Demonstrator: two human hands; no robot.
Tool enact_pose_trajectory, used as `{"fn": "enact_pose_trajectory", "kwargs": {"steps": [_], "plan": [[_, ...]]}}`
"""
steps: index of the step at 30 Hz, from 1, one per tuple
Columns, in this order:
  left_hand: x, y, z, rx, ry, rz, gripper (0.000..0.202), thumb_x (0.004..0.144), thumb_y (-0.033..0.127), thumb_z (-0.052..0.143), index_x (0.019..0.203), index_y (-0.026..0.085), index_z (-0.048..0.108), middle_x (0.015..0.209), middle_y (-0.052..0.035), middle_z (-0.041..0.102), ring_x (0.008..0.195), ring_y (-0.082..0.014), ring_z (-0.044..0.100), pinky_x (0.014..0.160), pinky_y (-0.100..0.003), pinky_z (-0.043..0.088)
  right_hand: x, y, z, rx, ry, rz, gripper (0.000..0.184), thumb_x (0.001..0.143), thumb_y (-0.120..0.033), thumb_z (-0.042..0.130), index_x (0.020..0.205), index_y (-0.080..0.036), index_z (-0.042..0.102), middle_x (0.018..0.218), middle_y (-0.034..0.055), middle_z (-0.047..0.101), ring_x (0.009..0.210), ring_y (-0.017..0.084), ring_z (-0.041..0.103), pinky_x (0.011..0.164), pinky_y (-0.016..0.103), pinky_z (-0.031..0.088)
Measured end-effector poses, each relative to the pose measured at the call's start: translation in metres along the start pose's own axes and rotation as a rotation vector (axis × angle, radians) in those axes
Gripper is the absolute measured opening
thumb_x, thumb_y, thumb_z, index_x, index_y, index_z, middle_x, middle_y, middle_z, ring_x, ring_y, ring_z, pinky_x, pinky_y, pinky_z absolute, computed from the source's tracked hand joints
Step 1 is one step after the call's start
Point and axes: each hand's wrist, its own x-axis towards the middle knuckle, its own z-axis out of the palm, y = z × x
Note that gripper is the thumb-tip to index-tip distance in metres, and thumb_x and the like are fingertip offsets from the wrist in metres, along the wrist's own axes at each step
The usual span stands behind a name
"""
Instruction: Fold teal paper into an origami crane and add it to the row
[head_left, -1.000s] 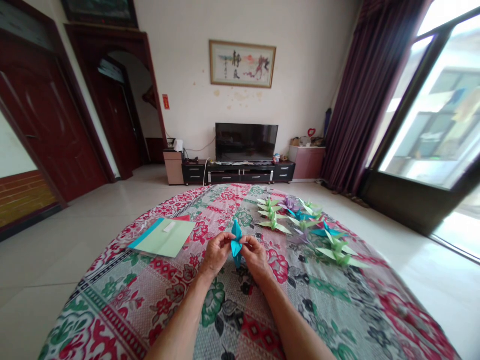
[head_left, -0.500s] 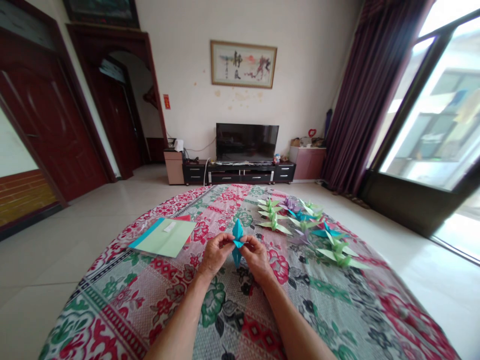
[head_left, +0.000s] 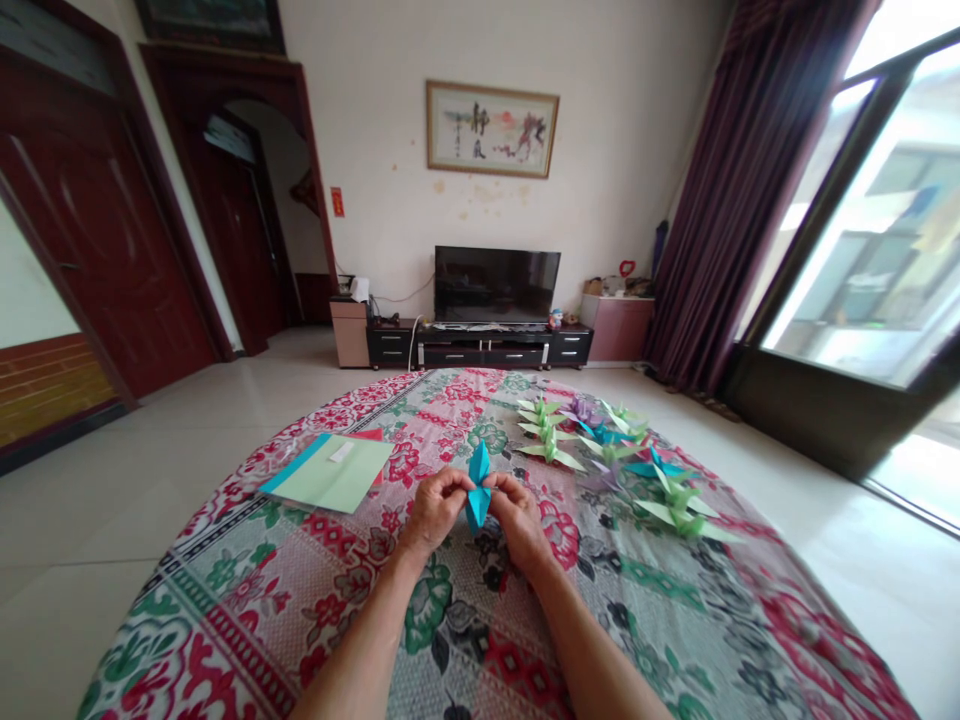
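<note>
My left hand (head_left: pixel 435 512) and my right hand (head_left: pixel 523 518) meet over the middle of a round table, both pinched on a partly folded blue paper piece (head_left: pixel 478 484) that stands upright between the fingertips. Its pointed tip sticks up above my fingers. A stack of flat coloured paper sheets (head_left: pixel 330 472), pale green on top with blue and red edges showing, lies to the left of my hands. Several finished paper cranes (head_left: pixel 607 452) in green, blue and purple stand in a group to the right and beyond.
A floral patchwork cloth (head_left: pixel 315 590) in red, green and grey covers the table. Past it are a tiled floor, a low black TV stand with a television (head_left: pixel 496 285), dark red doors on the left and a large curtained window on the right.
My hands have stayed in place, working the blue paper; my fingers have drawn closer together around its middle and the paper has shifted slightly.
</note>
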Motion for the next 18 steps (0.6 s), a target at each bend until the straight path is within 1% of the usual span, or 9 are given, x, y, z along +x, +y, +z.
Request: {"fn": "enact_pose_trajectory", "kwargs": {"steps": [3, 5, 7, 9, 12, 14, 18], "plan": [[0.0003, 0.0041, -0.0003, 0.048, 0.004, 0.049, 0.007, 0.063, 0.018, 0.058, 0.061, 0.019, 0.065, 0.070, -0.0013, 0.062, 0.067, -0.0146, 0.055, 0.062, -0.023, 0.043, -0.0011, -0.0011, -0.0009, 0.071, -0.016, 0.013, 0.026, 0.071, -0.042, 0.062, 0.076, -0.017, 0.061, 0.065, -0.0011, 0.056, 0.059, 0.012, 0.052, 0.057, 0.023, 0.045], [0.0001, 0.0063, -0.0003, 0.066, -0.002, 0.065, 0.008, 0.062, 0.018, 0.058, 0.061, 0.020, 0.066, 0.072, -0.0017, 0.063, 0.071, -0.0158, 0.056, 0.066, -0.024, 0.044, -0.0010, -0.0004, -0.0017, 0.051, -0.010, 0.012, 0.030, 0.072, -0.046, 0.061, 0.075, -0.016, 0.060, 0.066, -0.0005, 0.056, 0.060, 0.012, 0.052, 0.056, 0.023, 0.045], [-0.0002, 0.0071, 0.0000, 0.073, -0.004, 0.076, 0.008, 0.062, 0.018, 0.058, 0.061, 0.020, 0.066, 0.073, -0.0018, 0.063, 0.073, -0.0164, 0.057, 0.068, -0.024, 0.044, -0.0003, 0.0010, -0.0024, -0.004, -0.003, 0.015, 0.029, 0.069, -0.044, 0.065, 0.072, -0.016, 0.058, 0.061, -0.0025, 0.053, 0.055, 0.010, 0.049, 0.052, 0.021, 0.042], [-0.0009, 0.0068, 0.0005, 0.072, 0.001, 0.078, 0.008, 0.062, 0.018, 0.058, 0.061, 0.020, 0.065, 0.073, -0.0016, 0.063, 0.074, -0.0164, 0.057, 0.069, -0.024, 0.044, 0.0008, 0.0022, -0.0027, -0.035, 0.003, 0.017, 0.027, 0.064, -0.039, 0.070, 0.072, -0.017, 0.057, 0.057, -0.0049, 0.051, 0.049, 0.008, 0.044, 0.048, 0.020, 0.038], [-0.0023, 0.0068, 0.0013, 0.032, -0.003, 0.009, 0.006, 0.064, 0.020, 0.059, 0.068, 0.019, 0.064, 0.069, -0.0001, 0.062, 0.066, -0.0143, 0.056, 0.063, -0.024, 0.043, 0.0020, 0.0019, -0.0022, -0.029, 0.015, 0.002, 0.028, 0.062, -0.035, 0.072, 0.078, -0.018, 0.056, 0.057, -0.0053, 0.053, 0.047, 0.007, 0.043, 0.046, 0.019, 0.036], [-0.0035, 0.0080, 0.0018, -0.033, -0.025, -0.051, 0.013, 0.064, 0.019, 0.060, 0.076, 0.018, 0.062, 0.069, 0.0008, 0.062, 0.064, -0.0131, 0.055, 0.061, -0.023, 0.043, 0.0024, 0.0001, -0.0014, -0.027, 0.018, -0.030, 0.027, 0.063, -0.034, 0.071, 0.078, -0.018, 0.056, 0.061, -0.0038, 0.056, 0.049, 0.008, 0.046, 0.048, 0.020, 0.037], [-0.0045, 0.0101, 0.0031, -0.173, -0.051, -0.107, 0.026, 0.067, 0.021, 0.061, 0.092, 0.016, 0.058, 0.081, -0.0021, 0.065, 0.072, -0.0136, 0.058, 0.065, -0.023, 0.044, 0.0031, -0.0040, 0.0006, -0.016, 0.025, -0.110, 0.026, 0.063, -0.033, 0.072, 0.078, -0.018, 0.057, 0.070, -0.0010, 0.061, 0.057, 0.010, 0.052, 0.053, 0.022, 0.042]]}}
